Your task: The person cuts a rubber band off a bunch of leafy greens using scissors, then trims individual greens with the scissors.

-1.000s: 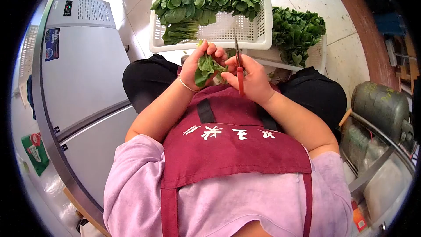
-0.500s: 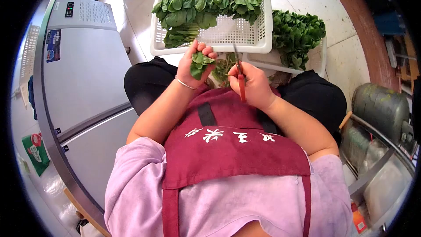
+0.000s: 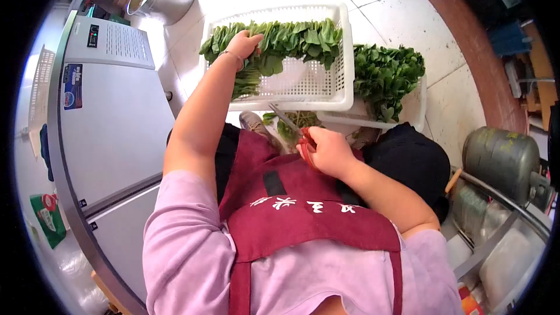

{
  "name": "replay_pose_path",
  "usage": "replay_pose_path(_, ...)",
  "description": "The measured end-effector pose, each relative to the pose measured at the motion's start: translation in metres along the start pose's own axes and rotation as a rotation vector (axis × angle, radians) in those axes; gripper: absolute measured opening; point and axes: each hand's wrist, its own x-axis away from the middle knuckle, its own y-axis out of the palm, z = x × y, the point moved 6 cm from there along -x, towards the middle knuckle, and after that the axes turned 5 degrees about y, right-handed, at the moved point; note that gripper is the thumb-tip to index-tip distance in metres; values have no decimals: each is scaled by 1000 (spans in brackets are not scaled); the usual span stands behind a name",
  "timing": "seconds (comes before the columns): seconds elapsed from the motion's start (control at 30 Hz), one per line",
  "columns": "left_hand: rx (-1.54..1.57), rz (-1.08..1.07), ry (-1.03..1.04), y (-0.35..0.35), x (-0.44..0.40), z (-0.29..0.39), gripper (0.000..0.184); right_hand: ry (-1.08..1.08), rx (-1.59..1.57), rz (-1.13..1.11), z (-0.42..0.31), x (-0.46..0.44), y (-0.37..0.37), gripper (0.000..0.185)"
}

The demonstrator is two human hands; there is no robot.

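My left hand (image 3: 244, 45) reaches into a white slotted basket (image 3: 349, 81), its fingers curled down among the leafy greens (image 3: 312, 39) laid in a row along the far side. Leaves under the palm blend with the row, and the fingertips are partly hidden. Below that hand, a smaller bunch with pale stems lies at the basket's left. My right hand (image 3: 331, 150) is closed round the red handles of scissors (image 3: 287, 119) in front of my apron. The metal blades point up and left, toward the basket's near rim. Trimmed stems and leaves (image 3: 300, 125) lie on the floor beneath.
A second heap of leafy greens (image 3: 388, 79) fills a pale tray (image 3: 424, 96) on the right. A freezer (image 3: 111, 116) stands at left, a metal pot (image 3: 169, 0) behind it. On the right are a gas cylinder (image 3: 500, 154) and a metal rail.
My left hand has moved from before my lap, where it held a small leafy bunch, forward into the basket. The scissors have tilted left and come closer to me. The view has shifted.
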Motion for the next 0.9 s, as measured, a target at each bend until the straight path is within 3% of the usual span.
replay_pose_path(0.1, -467, 24, 31, 5, -59, -14, 52, 10, -11, -50, 0, -5, 1, 24)
replay_pose_path(0.2, -596, 49, 38, 15, -73, 1, 61, 49, -74, -87, 1, -7, 0, 24)
replay_pose_path(0.27, -679, -73, 5, 23, -78, 7, 64, 55, -44, -124, 1, -8, 0, 23)
replay_pose_path(0.33, -862, 146, 130, 16, -79, 13, 60, 56, -43, -123, 1, -10, -1, 23)
replay_pose_path(0.37, -802, 299, 226, 9, -72, 15, 53, 67, -64, -126, 2, -11, -1, 23)
replay_pose_path(0.4, -803, 298, 225, 2, -65, 16, 53, 75, -83, -127, 3, -11, -1, 23)
replay_pose_path(0.47, -472, 153, 229, -9, -49, 13, 46, 80, -98, -130, 2, -11, -1, 24)
replay_pose_path(0.53, -433, 101, 209, -20, -26, 1, 38, 82, -118, -141, 2, -9, 1, 24)
replay_pose_path(0.6, -395, -204, 152, -16, -1, -19, 34, 86, -89, -165, 3, -9, 5, 25)
replay_pose_path(0.73, -815, -385, 390, 0, 38, -50, 20, 87, -81, -166, 3, -8, 12, 26)
replay_pose_path(0.9, -1002, -433, 332, 22, 51, -86, 29, 119, -24, -142, 9, -9, 18, 28)
